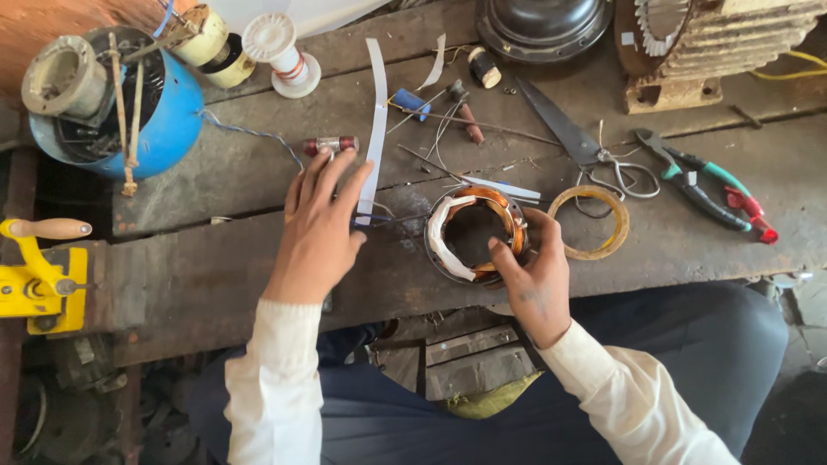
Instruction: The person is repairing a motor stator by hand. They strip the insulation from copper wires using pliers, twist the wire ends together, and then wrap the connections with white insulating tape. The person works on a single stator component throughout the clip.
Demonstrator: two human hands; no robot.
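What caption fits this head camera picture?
Right hand grips a copper-wound stator; left hand touches a white strip.

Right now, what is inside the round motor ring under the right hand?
Copper windings and white insulation paper line the motor ring; its centre is hollow. The right hand covers the near-right part.

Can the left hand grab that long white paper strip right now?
Probably yes. The left hand lies flat on the bench with its fingertips beside the white strip, and nothing sits between them.

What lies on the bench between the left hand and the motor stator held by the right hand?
In the head view, a white paper strip and thin wires lie between the left hand and stator.
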